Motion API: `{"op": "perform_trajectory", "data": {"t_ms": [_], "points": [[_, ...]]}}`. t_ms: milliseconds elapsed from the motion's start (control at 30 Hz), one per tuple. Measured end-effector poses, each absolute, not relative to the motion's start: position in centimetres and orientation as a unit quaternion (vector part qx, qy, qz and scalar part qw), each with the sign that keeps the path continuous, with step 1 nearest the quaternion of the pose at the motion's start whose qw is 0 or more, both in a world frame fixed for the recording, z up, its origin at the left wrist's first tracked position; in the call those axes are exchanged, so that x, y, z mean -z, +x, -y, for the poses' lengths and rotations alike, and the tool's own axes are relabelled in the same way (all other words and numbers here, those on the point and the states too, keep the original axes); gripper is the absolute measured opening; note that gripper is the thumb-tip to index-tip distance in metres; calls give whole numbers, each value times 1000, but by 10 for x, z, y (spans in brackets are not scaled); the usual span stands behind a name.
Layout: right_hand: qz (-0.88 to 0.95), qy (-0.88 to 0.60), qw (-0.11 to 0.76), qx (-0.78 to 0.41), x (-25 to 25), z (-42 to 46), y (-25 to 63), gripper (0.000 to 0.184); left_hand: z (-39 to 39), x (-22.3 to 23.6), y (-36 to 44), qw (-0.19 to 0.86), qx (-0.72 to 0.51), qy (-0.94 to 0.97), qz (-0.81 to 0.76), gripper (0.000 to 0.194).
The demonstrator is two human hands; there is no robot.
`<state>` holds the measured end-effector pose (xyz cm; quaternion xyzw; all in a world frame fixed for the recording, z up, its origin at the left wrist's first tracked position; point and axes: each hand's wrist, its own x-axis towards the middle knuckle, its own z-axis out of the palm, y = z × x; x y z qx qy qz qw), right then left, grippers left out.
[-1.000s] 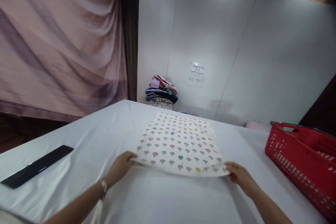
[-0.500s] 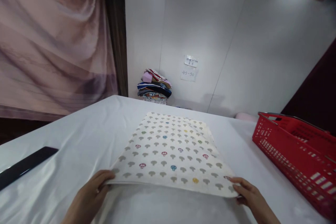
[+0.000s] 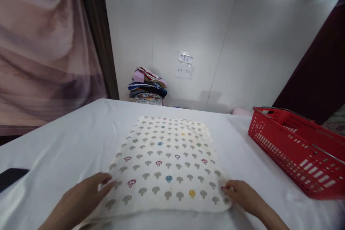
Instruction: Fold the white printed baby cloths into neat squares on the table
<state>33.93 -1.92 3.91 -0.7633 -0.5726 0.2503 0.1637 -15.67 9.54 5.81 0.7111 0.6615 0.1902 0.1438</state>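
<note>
A white cloth [image 3: 167, 151] printed with grey mushrooms, and a few coloured ones, lies flat in front of me, its near edge down on the table. At its left edge is my left hand [image 3: 83, 194], thumb and forefinger slightly apart, the tips touching or just over the fabric. On the right, my right hand [image 3: 242, 194] pinches the cloth's side edge a little above the near corner. Some fingers of both hands are hidden behind the others.
A red plastic basket [image 3: 296, 151] stands on the white-covered table [image 3: 67, 151] at the right. A dark flat object [image 3: 12, 178] lies at the left edge. Folded clothes [image 3: 148, 86] are piled by the wall, under paper signs [image 3: 184, 71].
The cloth's near edge, held raised before, has come down onto the table. Both hands have shifted from the near corners to the cloth's sides. The view has turned slightly right.
</note>
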Motion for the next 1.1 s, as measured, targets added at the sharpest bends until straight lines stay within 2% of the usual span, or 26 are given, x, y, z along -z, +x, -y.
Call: {"op": "perform_trajectory", "data": {"t_ms": [67,233,467,667,867,967,1100], "points": [[595,-760,174,-197,-49,-4,341,21,-110,-73,-121,181,-163,754,-610,35],[571,-775,226,-149,-42,-98,360,29,-151,-80,-7,231,-195,833,-464,28],[508,-816,225,-159,-19,-207,390,31,-213,-27,116,189,-227,859,-418,23],[451,-819,282,-216,-12,-265,400,34,-229,16,129,144,-301,850,-408,21],[367,-758,374,-387,-9,-299,409,52,-234,17,124,188,-316,835,-410,21],[350,-692,423,-468,-12,-303,414,55,-235,16,125,198,-314,830,-415,20],[328,-628,490,-508,-15,-302,416,54,-234,15,125,204,-314,828,-417,20]]}}
